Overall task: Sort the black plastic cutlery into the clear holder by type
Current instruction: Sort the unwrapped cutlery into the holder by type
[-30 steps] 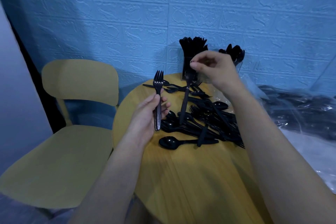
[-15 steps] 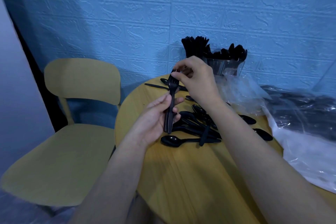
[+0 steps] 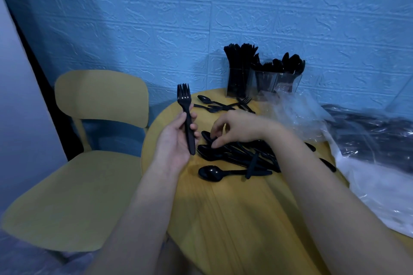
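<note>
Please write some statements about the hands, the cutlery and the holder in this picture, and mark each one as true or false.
1. The left hand holds forks upright. True.
2. The right hand reaches into the clear holder. False: it is down at the cutlery pile on the table.
3. The holder is empty. False: black cutlery stands in it.
4. One spoon lies nearest the person. True.

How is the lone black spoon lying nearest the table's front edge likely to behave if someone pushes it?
The spoon looks thin and glossy, so it would probably slide easily across the smooth table. Its handle runs under another piece, which would likely shift too.
</note>
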The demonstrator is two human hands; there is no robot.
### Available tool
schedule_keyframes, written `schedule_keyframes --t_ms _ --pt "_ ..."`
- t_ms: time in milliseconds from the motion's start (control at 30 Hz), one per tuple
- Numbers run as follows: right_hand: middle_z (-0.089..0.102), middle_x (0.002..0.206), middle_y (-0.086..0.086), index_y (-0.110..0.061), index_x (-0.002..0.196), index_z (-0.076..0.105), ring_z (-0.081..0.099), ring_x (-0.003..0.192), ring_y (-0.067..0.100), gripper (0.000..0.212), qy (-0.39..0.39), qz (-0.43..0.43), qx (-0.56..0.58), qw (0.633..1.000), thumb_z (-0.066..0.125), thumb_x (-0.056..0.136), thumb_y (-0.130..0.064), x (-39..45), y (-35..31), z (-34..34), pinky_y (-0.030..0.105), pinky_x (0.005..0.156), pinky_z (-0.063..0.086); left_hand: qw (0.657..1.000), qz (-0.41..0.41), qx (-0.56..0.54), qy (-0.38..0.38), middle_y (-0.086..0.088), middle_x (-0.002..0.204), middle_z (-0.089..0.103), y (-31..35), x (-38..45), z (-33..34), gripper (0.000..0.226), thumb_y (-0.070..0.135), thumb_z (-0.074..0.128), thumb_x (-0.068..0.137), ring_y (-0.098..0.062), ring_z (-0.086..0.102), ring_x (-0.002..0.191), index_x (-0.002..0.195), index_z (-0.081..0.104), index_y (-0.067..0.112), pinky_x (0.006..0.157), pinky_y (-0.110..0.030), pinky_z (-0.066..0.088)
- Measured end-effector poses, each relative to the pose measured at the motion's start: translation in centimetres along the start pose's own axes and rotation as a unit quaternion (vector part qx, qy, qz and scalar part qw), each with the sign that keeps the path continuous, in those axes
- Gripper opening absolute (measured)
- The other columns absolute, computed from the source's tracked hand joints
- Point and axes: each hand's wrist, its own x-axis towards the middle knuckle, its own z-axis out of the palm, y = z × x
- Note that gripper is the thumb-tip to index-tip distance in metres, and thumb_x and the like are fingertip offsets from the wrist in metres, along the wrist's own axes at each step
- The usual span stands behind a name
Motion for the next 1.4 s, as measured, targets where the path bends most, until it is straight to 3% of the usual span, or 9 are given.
schedule_keyframes --t_ms 167,300,500,633,833,1067,1167,1267,1400 --pt "0.061 0.092 -0.009 -0.021 0.104 0.068 0.055 0.088 0.009 0.023 0.026 0.022 -0.011 0.999 0.07 0.084 -0.033 0.7 0.1 1.0 0.02 0.072 0.041 1.0 -0.003 0.017 -0.004 0.006 0.071 0.059 -0.2 -0.1 -0.1 0.032 0.017 0.039 0.1 -0.003 0.046 0.051 0.125 0.057 0.012 0.047 -0.016 0.04" --pt "0.065 0.08 -0.005 -0.022 0.095 0.07 0.058 0.068 0.007 0.012 0.129 0.059 0.123 0.982 0.07 0.085 -0.028 0.3 0.6 0.0 0.012 0.056 0.042 0.999 0.007 0.036 -0.003 0.006 0.073 0.059 -0.2 -0.1 0.0 0.032 0.017 0.038 0.1 -0.003 0.045 0.051 0.127 0.056 0.012 0.049 -0.016 0.039" --pt "0.073 0.091 0.009 -0.014 0.088 0.058 0.067 0.069 0.019 0.004 0.214 0.087 0.319 0.919 0.06 0.091 -0.015 -0.1 1.0 -0.7 0.018 0.053 0.045 0.998 0.014 0.06 0.0 0.007 0.073 0.062 -0.3 0.0 -0.2 0.034 0.017 0.039 0.1 -0.003 0.048 0.053 0.129 0.055 0.012 0.05 -0.016 0.041" --pt "0.073 0.09 0.01 -0.016 0.08 0.043 0.07 0.068 0.017 0.019 0.238 0.023 0.495 0.836 0.053 0.095 -0.008 -1.0 0.4 -1.9 0.021 0.054 0.049 0.996 0.021 0.092 -0.009 0.007 0.077 0.064 -0.4 0.0 -0.1 0.033 0.016 0.039 0.101 -0.003 0.049 0.056 0.13 0.054 0.012 0.054 -0.017 0.043" --pt "0.072 0.09 0.008 -0.014 0.076 0.047 0.07 0.074 0.017 0.02 0.235 -0.035 0.567 0.789 0.061 0.091 -0.01 -2.1 -0.2 -2.8 0.025 0.058 0.055 0.99 0.041 0.133 -0.016 0.003 0.085 0.069 -0.6 -0.2 0.1 0.027 0.013 0.042 0.1 -0.006 0.061 0.066 0.122 0.057 0.011 0.06 -0.019 0.05" --pt "0.062 0.075 0.007 -0.009 0.073 0.056 0.065 0.062 0.011 0.017 0.299 -0.041 0.511 0.805 0.07 0.081 -0.004 -1.1 -2.0 -2.1 0.021 0.051 0.053 0.988 0.041 0.143 -0.04 -0.004 0.09 0.072 -1.0 -0.3 0.7 0.023 0.011 0.043 0.099 -0.016 0.07 0.082 0.115 0.059 0.007 0.08 -0.032 0.057" --pt "0.061 0.073 0.004 -0.015 0.071 0.058 0.063 0.067 0.017 0.021 0.346 -0.01 0.417 0.841 0.074 0.078 -0.002 0.2 -2.4 -0.9 0.025 0.052 0.054 0.986 0.028 0.15 -0.068 -0.005 0.089 0.072 -1.2 -0.8 1.2 0.027 0.01 0.041 0.1 -0.018 0.071 0.077 0.12 0.057 0.003 0.07 -0.029 0.059" --pt "0.061 0.073 -0.002 -0.02 0.081 0.055 0.062 0.061 0.014 0.024 0.389 0.013 0.391 0.834 0.075 0.078 -0.006 0.9 -2.6 0.0 0.031 0.053 0.055 0.984 0.031 0.156 -0.077 -0.004 0.089 0.071 -1.2 -1.0 1.5 0.028 0.01 0.039 0.1 -0.015 0.07 0.071 0.121 0.056 0.002 0.064 -0.025 0.058" --pt "0.058 0.077 -0.004 -0.019 0.102 0.055 0.049 0.058 0.001 0.027 0.418 0.023 0.318 0.851 0.073 0.082 -0.017 1.2 -2.9 0.8 0.008 0.052 0.04 0.986 0.035 0.151 -0.062 -0.003 0.082 0.066 -1.1 -1.1 1.6 0.021 0.013 0.04 0.101 -0.006 0.056 0.055 0.106 0.059 0.006 0.056 -0.02 0.054"
